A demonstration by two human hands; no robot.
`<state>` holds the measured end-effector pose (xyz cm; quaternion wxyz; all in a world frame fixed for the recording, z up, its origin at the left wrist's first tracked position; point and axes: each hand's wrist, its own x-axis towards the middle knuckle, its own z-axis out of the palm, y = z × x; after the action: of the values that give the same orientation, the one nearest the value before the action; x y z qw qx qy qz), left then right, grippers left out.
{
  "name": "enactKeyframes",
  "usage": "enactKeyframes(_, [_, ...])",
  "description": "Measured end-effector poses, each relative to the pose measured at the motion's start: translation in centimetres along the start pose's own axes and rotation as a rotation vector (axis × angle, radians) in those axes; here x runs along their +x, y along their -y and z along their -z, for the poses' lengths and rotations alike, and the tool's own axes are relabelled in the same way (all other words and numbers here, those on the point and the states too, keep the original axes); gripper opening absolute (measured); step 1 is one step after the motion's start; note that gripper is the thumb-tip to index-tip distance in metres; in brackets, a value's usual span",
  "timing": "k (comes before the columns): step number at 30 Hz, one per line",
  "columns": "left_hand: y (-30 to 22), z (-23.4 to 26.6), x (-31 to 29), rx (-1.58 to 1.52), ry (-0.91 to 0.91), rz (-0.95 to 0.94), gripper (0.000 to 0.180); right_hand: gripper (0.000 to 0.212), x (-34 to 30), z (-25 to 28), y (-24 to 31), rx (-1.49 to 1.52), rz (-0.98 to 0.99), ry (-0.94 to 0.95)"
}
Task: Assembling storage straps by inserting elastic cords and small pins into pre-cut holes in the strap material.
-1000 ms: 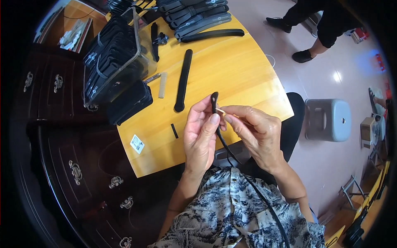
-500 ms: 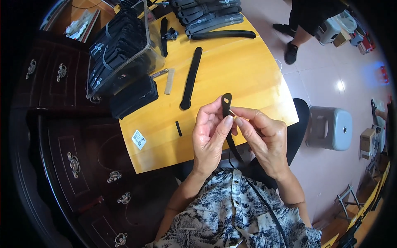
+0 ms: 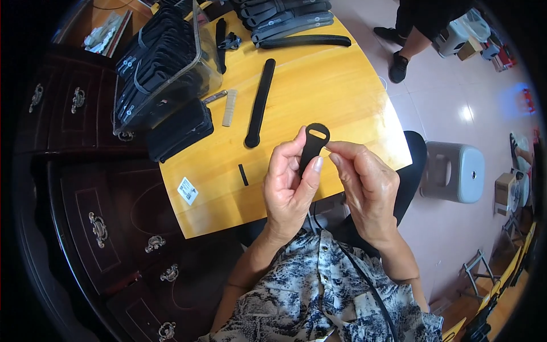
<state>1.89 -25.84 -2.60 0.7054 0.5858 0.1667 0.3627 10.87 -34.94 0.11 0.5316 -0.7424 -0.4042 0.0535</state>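
A black fabric strap [image 3: 310, 157] with a rounded, slotted end stands upright in my left hand [image 3: 288, 185], its slot facing up. My left thumb presses across it and the fingers lie behind; the lower part of the strap is hidden by the hand. At the right edge of the slotted end, my right hand [image 3: 367, 185] has thumb and forefinger drawn close together in a pinch. Whatever sits between those fingertips is too small to make out. Farther off on the table lies another black strap [image 3: 261, 102], and left of my hands a short black strip [image 3: 243, 175].
A clear plastic bin [image 3: 199, 74] full of bundled black straps stands at the table's left, beside a black case [image 3: 179, 131]. More stacked straps [image 3: 285, 20] lie at the back. A white label [image 3: 187, 191] is near the left edge. A grey stool [image 3: 456, 171] stands right; a person's legs [image 3: 413, 43] are beyond.
The strap's slotted end has turned from edge-on to face up. My right fingertips have shifted from the strap's middle to its rim, and its lower tail is now out of sight.
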Motion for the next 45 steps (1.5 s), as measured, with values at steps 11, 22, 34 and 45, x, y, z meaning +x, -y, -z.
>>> enactKeyframes(11, [1.8, 0.7, 0.4, 0.216, -0.025, -0.092, 0.033, 0.013, -0.1, -1.2, -1.2, 0.402, -0.375, 0.041])
enactKeyframes(22, [1.0, 0.9, -0.3, -0.073, 0.015, 0.213, 0.024, 0.014, 0.4, -1.7, -1.2, -0.015, 0.151, 0.048])
enactKeyframes(34, [2.4, 0.8, 0.0, 0.302, -0.041, -0.139, 0.032, 0.010, 0.0, -0.3, 0.7, 0.034, -0.177, 0.111])
enactKeyframes(45, [1.3, 0.5, 0.2, 0.158, 0.062, -0.044, 0.048, 0.014, 0.0, -0.1, -1.1, 0.565, -0.457, 0.161])
